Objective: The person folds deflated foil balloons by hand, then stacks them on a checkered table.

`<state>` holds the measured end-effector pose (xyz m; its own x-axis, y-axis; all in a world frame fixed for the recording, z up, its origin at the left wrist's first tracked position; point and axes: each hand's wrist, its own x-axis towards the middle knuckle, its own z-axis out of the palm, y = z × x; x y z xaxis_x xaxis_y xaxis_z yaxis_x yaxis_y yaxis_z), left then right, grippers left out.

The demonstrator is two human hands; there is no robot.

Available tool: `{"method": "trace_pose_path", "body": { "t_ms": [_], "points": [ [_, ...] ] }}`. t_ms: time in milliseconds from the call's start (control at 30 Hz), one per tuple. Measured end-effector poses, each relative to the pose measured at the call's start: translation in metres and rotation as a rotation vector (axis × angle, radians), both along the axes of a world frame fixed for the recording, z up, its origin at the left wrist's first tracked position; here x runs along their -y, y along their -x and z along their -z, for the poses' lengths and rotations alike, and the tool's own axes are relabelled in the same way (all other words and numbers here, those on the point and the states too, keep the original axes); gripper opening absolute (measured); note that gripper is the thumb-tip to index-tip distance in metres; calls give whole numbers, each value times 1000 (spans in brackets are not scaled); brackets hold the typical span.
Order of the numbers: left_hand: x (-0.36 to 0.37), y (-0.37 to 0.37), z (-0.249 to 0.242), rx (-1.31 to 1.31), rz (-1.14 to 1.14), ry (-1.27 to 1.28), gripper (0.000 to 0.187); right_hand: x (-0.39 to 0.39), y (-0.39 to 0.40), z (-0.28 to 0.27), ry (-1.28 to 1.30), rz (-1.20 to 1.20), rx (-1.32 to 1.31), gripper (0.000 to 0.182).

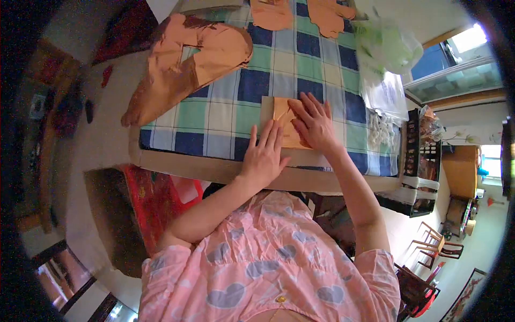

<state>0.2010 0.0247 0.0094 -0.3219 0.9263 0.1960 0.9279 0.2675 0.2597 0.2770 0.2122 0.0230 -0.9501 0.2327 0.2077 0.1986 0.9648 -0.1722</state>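
Note:
On the plaid cloth in front of me lies a small folded piece of copper-coloured foil (291, 140), with a beige card (266, 109) showing along its left and lower edges. My left hand (264, 156) rests flat at the lower left of the foil, fingers stretched out and fingertips on it. Spread fingers of my right hand (316, 126) press on its right side and cover part of it. Neither hand is closed round anything. A larger flat copper foil shape (188, 67), like a deflated foil balloon, lies at the far left.
Two more copper foil pieces, a left one (272, 13) and a right one (331, 17), lie at the table's far side. Clear plastic bags (389, 48) and white strings (382, 129) are on the right. A black crate (421, 155) stands beside the table; a red box (153, 198) stands below left.

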Motion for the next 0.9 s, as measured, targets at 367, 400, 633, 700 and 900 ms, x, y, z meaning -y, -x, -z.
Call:
{"method": "trace_pose_path", "body": {
  "t_ms": [367,400,633,700,900],
  "points": [
    [-1,-2,6,44,-5,17,69,8,24,-10,-46,-121,46,36],
    [-1,-2,5,49,-2,21,69,5,27,-9,-56,-122,39,37],
    [0,-3,6,1,8,93,70,-9,48,-5,-64,-68,56,34],
    [-1,-2,8,3,7,72,70,-9,56,-10,-103,-49,66,37],
    [-2,-3,5,24,-33,21,72,18,38,-18,-62,-37,8,47]
  ]
}}
